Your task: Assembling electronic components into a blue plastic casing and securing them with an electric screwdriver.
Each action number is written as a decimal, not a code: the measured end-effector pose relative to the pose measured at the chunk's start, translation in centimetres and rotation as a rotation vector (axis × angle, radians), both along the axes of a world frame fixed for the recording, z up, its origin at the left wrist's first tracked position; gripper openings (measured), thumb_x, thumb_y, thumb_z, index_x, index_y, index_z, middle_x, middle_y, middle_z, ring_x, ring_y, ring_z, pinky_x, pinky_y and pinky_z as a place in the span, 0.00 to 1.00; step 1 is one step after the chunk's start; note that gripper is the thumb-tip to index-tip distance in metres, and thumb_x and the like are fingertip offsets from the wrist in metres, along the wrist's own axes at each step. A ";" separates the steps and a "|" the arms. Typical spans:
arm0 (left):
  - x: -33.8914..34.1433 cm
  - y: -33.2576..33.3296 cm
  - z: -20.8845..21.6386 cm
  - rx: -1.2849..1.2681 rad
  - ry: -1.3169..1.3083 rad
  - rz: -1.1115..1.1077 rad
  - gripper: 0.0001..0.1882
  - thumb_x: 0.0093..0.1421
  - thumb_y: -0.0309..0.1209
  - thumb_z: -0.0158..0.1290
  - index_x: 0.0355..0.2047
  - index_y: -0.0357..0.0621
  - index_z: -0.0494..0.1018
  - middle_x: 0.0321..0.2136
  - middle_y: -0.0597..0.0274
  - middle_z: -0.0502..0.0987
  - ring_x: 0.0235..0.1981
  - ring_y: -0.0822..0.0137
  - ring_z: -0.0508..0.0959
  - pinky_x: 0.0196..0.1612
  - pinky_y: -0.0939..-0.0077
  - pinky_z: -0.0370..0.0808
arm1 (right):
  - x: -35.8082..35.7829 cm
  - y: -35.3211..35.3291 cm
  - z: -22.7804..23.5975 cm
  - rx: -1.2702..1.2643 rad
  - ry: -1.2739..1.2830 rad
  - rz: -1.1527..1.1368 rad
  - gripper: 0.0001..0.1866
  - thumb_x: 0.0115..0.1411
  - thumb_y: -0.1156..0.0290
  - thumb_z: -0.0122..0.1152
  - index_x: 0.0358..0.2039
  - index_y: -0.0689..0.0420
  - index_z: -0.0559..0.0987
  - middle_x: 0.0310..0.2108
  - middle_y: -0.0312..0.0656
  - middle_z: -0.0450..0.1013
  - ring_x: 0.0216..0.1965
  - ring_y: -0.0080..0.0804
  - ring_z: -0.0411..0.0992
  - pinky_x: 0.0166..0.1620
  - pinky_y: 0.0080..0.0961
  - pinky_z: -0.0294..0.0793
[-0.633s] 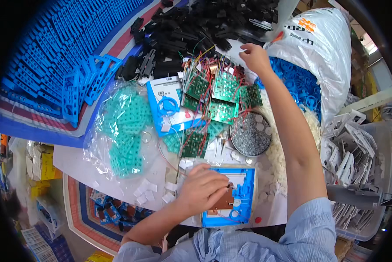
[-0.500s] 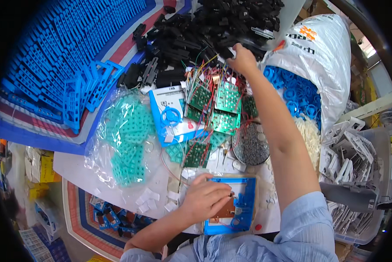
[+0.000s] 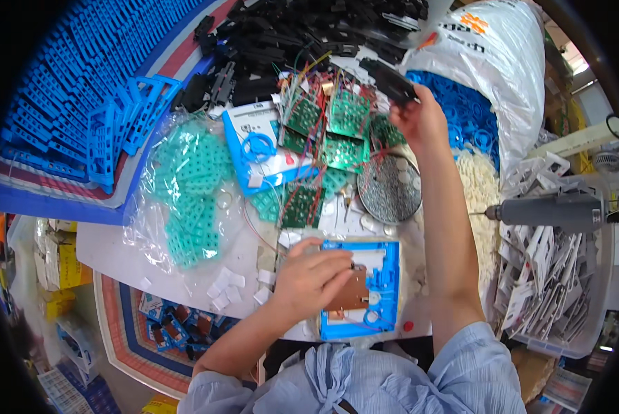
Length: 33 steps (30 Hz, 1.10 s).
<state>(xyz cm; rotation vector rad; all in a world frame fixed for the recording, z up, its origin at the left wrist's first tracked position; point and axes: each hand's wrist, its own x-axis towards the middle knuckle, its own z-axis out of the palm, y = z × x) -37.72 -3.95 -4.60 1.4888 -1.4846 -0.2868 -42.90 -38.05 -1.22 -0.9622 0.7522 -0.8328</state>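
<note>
My left hand (image 3: 311, 279) lies over the left side of a shallow blue plastic case (image 3: 391, 286), gripping its edge with the fingers bent across the top. Inside the case a brown circuit board (image 3: 349, 293) shows partly, the rest covered by my fingers. My right hand (image 3: 423, 124) is raised at the far right of the table, pinching one end of a long black plastic part (image 3: 389, 79) between thumb and fingers. Green circuit boards (image 3: 347, 114) with thin coloured wires lie left of that hand, and a round dish of small metal pieces (image 3: 389, 190) sits below it.
A heap of black plastic parts (image 3: 275, 48) covers the back. Stacked blue frames (image 3: 68, 90) fill the left, beside a bag of turquoise pieces (image 3: 192, 186). To the right are a white sack (image 3: 509, 69) with blue rings, a grey electric screwdriver (image 3: 551, 212) and a bin of white parts (image 3: 551, 283).
My right hand has come back from the black heap toward me, with a black plastic part now visible in it. My left hand stays on the blue case. The whole view has shifted slightly.
</note>
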 end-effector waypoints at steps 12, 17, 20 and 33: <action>-0.6 0.3 -0.3 0.050 0.303 0.036 0.05 0.57 0.20 0.62 0.34 0.37 0.80 0.43 0.52 0.82 0.42 0.61 0.82 0.45 0.71 0.77 | -16.5 17.7 2.3 0.176 0.604 0.590 0.20 0.75 0.53 0.41 0.46 0.55 0.76 0.14 0.40 0.71 0.08 0.20 0.61 0.12 0.19 0.57; -0.8 0.1 -0.9 0.008 0.210 -0.022 0.05 0.56 0.22 0.63 0.33 0.40 0.80 0.36 0.57 0.84 0.39 0.60 0.83 0.47 0.67 0.75 | -17.2 18.0 2.3 0.337 0.551 0.634 0.25 0.75 0.48 0.41 0.53 0.56 0.75 0.15 0.41 0.72 0.09 0.19 0.63 0.13 0.18 0.59; -0.6 0.8 -0.2 0.066 0.112 -0.034 0.05 0.58 0.18 0.59 0.35 0.37 0.80 0.37 0.58 0.85 0.41 0.62 0.82 0.49 0.69 0.75 | -17.6 19.0 4.3 0.272 0.526 0.595 0.27 0.74 0.47 0.45 0.59 0.56 0.72 0.15 0.40 0.72 0.09 0.19 0.62 0.13 0.17 0.58; -1.5 1.1 -0.4 0.017 0.323 0.197 0.06 0.60 0.20 0.61 0.38 0.37 0.81 0.32 0.60 0.79 0.29 0.73 0.80 0.32 0.79 0.75 | -16.9 18.7 0.1 -1.386 0.559 0.612 0.30 0.39 0.82 0.68 0.48 0.55 0.78 0.47 0.44 0.75 0.45 0.49 0.73 0.46 0.38 0.77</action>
